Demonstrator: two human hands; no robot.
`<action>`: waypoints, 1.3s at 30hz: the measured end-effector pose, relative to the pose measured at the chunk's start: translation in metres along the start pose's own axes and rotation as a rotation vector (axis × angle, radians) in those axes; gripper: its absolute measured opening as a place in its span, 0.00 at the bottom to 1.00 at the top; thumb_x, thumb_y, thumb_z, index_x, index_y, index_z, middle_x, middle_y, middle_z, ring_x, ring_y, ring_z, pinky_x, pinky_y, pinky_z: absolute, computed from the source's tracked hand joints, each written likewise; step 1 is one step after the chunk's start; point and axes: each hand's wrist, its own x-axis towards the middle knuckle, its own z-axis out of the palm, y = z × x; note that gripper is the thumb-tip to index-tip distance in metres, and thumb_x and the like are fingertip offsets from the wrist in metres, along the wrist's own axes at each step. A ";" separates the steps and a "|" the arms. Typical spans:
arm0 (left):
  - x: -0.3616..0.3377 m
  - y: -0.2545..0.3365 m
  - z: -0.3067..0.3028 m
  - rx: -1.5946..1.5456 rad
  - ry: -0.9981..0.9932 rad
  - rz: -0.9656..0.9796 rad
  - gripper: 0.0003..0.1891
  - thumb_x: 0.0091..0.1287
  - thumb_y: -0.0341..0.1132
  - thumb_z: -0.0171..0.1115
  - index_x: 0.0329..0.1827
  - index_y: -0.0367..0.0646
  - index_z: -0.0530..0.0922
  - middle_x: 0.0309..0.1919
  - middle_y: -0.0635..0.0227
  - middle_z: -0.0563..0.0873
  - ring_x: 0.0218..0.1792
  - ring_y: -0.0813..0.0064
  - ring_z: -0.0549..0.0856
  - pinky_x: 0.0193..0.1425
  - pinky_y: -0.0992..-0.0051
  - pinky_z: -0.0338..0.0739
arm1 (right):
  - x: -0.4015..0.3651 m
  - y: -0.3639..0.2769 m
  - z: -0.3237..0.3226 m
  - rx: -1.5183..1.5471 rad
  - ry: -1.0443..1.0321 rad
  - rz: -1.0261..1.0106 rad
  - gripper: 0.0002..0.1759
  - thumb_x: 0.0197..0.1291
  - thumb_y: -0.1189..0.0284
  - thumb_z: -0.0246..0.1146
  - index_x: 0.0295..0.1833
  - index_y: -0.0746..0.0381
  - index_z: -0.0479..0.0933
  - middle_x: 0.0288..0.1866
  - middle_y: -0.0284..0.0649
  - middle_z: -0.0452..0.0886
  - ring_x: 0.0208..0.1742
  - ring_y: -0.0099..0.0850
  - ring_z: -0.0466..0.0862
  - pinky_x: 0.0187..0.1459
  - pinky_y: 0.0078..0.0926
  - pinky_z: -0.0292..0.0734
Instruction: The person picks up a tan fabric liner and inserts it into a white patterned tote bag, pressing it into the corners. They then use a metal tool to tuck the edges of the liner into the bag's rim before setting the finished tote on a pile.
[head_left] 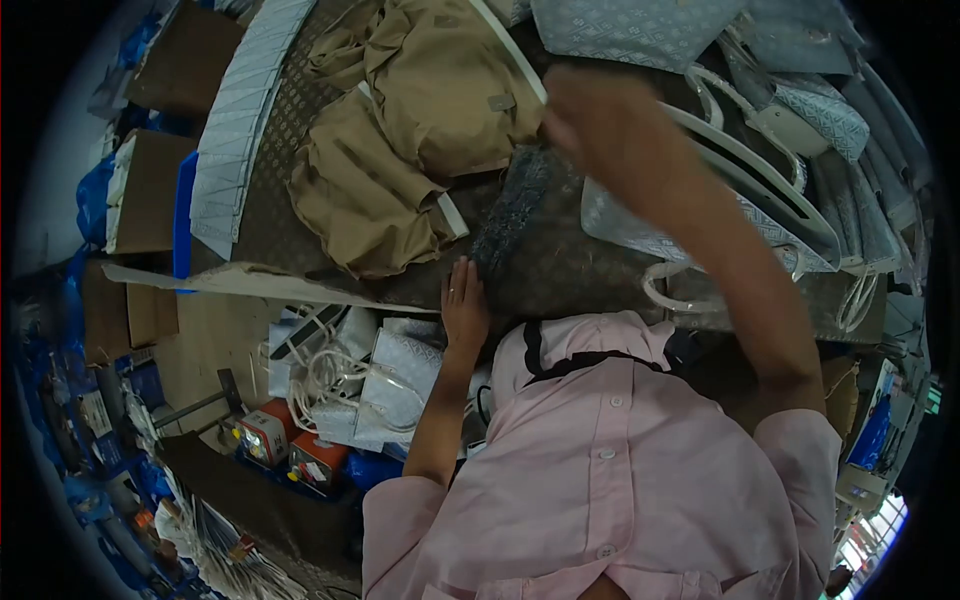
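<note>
My left hand (pixel 464 305) lies at the table's front edge with its fingers stretched out. Its fingertips are at the lower end of a dark grey, rough-textured strip (pixel 508 215), whose kind I cannot make out. My right hand (pixel 598 112) is over the table, beyond the strip's upper end and beside the tan fabric pieces (pixel 450 90). Motion blurs it, and its fingers do not show clearly enough to tell whether they hold anything. To the right of the strip lies a silver-white patterned bag (pixel 735 205) with white handles, partly behind my right forearm.
More patterned bags (pixel 630 30) are at the back right. A stack of pale strips (pixel 235 130) lies at the table's left, near a blue tray edge (pixel 184 215). Below the table edge are white bag parts (pixel 385 385) and red-and-white boxes (pixel 265 435).
</note>
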 end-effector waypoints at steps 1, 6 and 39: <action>0.003 0.004 -0.001 -0.023 -0.004 -0.075 0.21 0.63 0.26 0.52 0.61 0.34 0.69 0.64 0.51 0.69 0.62 0.53 0.71 0.65 0.55 0.63 | 0.013 0.031 -0.041 0.012 0.034 0.024 0.08 0.62 0.68 0.58 0.41 0.62 0.76 0.30 0.39 0.80 0.27 0.28 0.81 0.31 0.23 0.77; 0.044 -0.002 -0.045 -0.114 -0.159 -0.294 0.18 0.69 0.27 0.47 0.61 0.31 0.68 0.59 0.49 0.73 0.56 0.52 0.76 0.58 0.61 0.70 | -0.023 0.068 -0.121 0.844 -0.016 1.031 0.09 0.63 0.66 0.60 0.36 0.61 0.78 0.25 0.30 0.80 0.26 0.16 0.79 0.27 0.12 0.73; 0.058 0.037 -0.021 0.215 -0.284 -0.330 0.13 0.64 0.34 0.57 0.48 0.39 0.72 0.38 0.48 0.79 0.40 0.46 0.80 0.39 0.55 0.76 | -0.221 0.120 -0.169 1.068 0.914 1.294 0.15 0.63 0.75 0.59 0.54 0.67 0.76 0.32 0.36 0.79 0.28 0.20 0.78 0.35 0.16 0.76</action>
